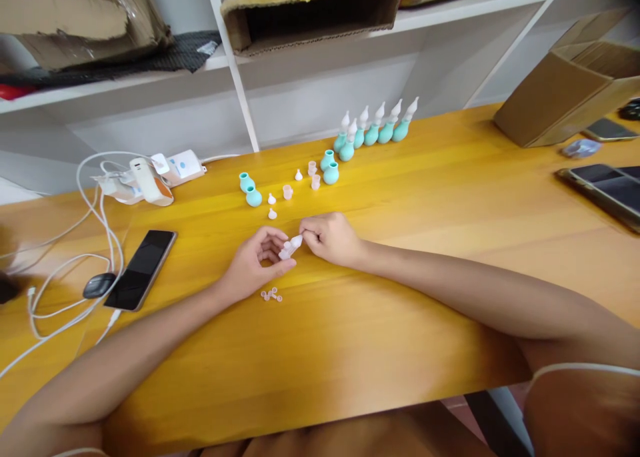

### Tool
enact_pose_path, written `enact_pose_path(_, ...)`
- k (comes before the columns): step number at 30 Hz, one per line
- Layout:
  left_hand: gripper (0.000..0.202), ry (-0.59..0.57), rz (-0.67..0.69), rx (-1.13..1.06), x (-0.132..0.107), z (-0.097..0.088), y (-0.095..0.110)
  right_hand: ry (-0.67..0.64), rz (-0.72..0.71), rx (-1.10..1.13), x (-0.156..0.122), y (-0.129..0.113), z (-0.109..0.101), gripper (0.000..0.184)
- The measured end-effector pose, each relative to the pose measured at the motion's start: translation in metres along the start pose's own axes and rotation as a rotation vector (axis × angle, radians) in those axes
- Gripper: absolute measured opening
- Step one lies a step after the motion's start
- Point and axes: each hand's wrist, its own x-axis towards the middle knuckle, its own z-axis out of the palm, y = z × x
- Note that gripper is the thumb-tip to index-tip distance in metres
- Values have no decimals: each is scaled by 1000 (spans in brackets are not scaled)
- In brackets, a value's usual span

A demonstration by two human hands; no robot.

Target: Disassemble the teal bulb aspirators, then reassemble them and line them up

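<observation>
Over the middle of the table, my left hand (263, 260) holds a translucent white nozzle (290, 247) between thumb and fingers. My right hand (330, 237) is closed at the nozzle's pointed tip, its fingertips pinched there. Just beyond my hands stand small white tips (273, 213) and translucent pinkish cups (287, 191). Open teal bulbs (253, 196) are in pairs, one pair to the left and another pair (331, 173) to the right. Several tiny clear ring-like parts (271, 295) lie in a cluster below my left hand.
Several assembled teal nasal aspirators (371, 133) stand in rows at the back. A phone (141, 270), white cables (107, 230), a black earbud case (99, 285) and a power adapter (184, 166) lie left. To the right are a cardboard box (555, 97) and a dark tablet-like device (605, 190).
</observation>
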Motion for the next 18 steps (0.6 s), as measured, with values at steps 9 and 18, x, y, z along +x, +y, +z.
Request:
enact_pose_path(9,23,378,208,542,32,-47,0,3,-1,84,3,1,0,22)
enact_pose_path(18,57,327,257,931,46,-70,-14,11,6,101,6,2,1,23)
